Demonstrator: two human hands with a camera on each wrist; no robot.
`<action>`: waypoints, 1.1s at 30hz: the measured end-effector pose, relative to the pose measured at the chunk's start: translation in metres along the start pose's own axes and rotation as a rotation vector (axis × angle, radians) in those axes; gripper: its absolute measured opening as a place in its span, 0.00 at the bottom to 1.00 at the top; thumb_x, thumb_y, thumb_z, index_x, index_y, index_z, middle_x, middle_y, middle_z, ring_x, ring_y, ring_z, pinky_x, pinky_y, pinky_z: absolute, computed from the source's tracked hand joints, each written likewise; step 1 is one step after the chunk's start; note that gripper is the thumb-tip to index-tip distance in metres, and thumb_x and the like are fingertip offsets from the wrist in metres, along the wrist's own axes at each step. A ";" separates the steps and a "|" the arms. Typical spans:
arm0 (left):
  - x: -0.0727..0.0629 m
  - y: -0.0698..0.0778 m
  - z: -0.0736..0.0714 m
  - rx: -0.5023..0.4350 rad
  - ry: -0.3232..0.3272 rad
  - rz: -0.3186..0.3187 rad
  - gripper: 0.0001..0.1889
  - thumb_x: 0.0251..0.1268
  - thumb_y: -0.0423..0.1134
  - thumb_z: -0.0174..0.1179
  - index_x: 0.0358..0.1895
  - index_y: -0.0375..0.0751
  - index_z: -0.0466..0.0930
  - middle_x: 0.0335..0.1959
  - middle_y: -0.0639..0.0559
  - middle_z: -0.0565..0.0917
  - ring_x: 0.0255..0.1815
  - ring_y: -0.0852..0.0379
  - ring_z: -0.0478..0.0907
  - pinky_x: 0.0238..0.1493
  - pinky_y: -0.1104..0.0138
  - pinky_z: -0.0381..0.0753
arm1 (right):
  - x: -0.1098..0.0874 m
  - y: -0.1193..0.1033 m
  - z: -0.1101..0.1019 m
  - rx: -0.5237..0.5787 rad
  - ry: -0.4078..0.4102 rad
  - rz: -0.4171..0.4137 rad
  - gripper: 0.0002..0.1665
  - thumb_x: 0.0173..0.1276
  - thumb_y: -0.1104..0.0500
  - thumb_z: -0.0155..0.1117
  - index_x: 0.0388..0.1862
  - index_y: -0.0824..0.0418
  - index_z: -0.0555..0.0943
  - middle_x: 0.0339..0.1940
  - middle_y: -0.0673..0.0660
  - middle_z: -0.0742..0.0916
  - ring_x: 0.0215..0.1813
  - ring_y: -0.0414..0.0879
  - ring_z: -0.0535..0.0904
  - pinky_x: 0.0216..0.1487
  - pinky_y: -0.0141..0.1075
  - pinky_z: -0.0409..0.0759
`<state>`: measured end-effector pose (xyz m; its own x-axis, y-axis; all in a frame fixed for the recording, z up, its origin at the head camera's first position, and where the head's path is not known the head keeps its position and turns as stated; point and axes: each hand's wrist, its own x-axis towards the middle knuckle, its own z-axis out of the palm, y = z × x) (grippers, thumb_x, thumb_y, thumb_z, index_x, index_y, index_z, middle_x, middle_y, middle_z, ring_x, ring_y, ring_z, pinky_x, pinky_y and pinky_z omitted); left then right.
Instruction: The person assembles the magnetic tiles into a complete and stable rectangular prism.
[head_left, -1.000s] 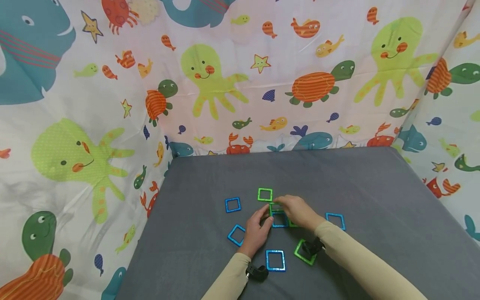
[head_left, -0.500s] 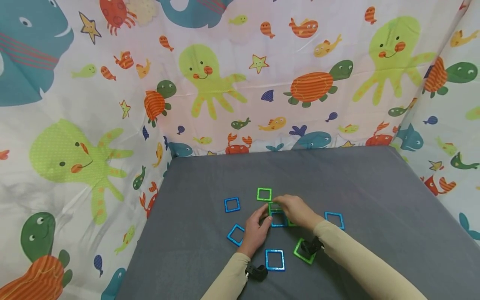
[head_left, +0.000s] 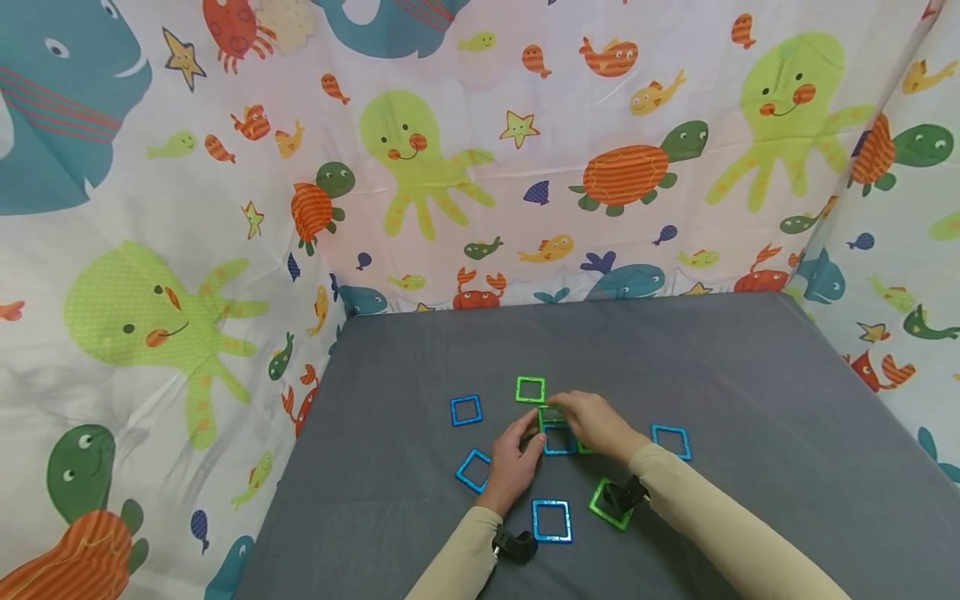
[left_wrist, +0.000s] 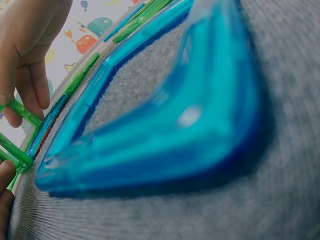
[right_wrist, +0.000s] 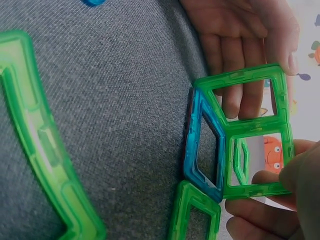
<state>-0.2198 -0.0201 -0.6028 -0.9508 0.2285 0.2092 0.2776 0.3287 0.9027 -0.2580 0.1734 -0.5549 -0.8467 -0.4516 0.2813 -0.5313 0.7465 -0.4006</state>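
My left hand (head_left: 512, 467) and right hand (head_left: 596, 427) meet at a small build of square magnetic tiles. Two open-framed green tiles stand upright, joined along one edge above a blue tile (right_wrist: 190, 145) lying on the cloth. With thumb and fingers on either side, my left hand holds one upright green tile (right_wrist: 245, 75). Opposite, my right hand pinches the outer edge of the other upright green tile (right_wrist: 257, 190). Against the blue tile's side lies a flat green tile (right_wrist: 181, 207). Part of the build is hidden behind my right hand in the head view.
Loose tiles lie around on the grey cloth (head_left: 390, 517): a green tile (head_left: 530, 379) behind, blue tiles (head_left: 466, 422) (head_left: 552, 539) left and in front, a blue tile (head_left: 670, 429) at right, and a green tile (head_left: 609, 520) under my right wrist. A patterned curtain (head_left: 480, 192) stands behind.
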 end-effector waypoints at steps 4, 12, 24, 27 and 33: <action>-0.001 -0.001 0.000 -0.005 0.003 0.003 0.25 0.80 0.45 0.51 0.74 0.43 0.70 0.63 0.46 0.82 0.64 0.49 0.81 0.66 0.50 0.77 | -0.001 0.000 0.000 0.020 -0.010 0.001 0.17 0.77 0.68 0.55 0.58 0.63 0.84 0.52 0.60 0.90 0.53 0.54 0.87 0.54 0.49 0.84; -0.002 -0.002 0.000 -0.009 0.004 0.001 0.25 0.80 0.45 0.51 0.74 0.43 0.70 0.63 0.47 0.83 0.64 0.50 0.81 0.66 0.51 0.77 | -0.005 0.002 0.000 0.028 -0.062 0.035 0.22 0.73 0.71 0.54 0.63 0.64 0.81 0.56 0.61 0.88 0.54 0.54 0.87 0.54 0.49 0.84; -0.001 -0.003 0.001 0.005 0.012 0.039 0.25 0.80 0.45 0.51 0.74 0.40 0.70 0.61 0.46 0.83 0.62 0.50 0.82 0.63 0.54 0.80 | -0.010 0.010 -0.011 0.033 -0.074 0.046 0.22 0.72 0.68 0.57 0.63 0.63 0.81 0.54 0.60 0.89 0.40 0.44 0.82 0.45 0.44 0.82; -0.002 -0.003 0.001 0.000 0.011 0.040 0.26 0.80 0.46 0.51 0.74 0.40 0.69 0.62 0.46 0.83 0.62 0.50 0.82 0.63 0.55 0.80 | -0.019 0.018 -0.021 0.039 -0.066 0.061 0.21 0.73 0.67 0.58 0.64 0.64 0.81 0.56 0.61 0.88 0.43 0.46 0.86 0.46 0.46 0.84; -0.002 -0.002 0.000 -0.009 -0.006 0.030 0.26 0.81 0.46 0.50 0.75 0.40 0.69 0.64 0.46 0.81 0.64 0.49 0.81 0.64 0.54 0.79 | -0.047 0.039 -0.043 -0.014 0.003 0.063 0.22 0.70 0.67 0.63 0.62 0.64 0.81 0.55 0.62 0.88 0.51 0.56 0.87 0.50 0.51 0.85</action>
<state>-0.2183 -0.0216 -0.6047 -0.9413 0.2435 0.2338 0.3045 0.3137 0.8994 -0.2377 0.2444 -0.5458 -0.8784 -0.4020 0.2584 -0.4763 0.7802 -0.4056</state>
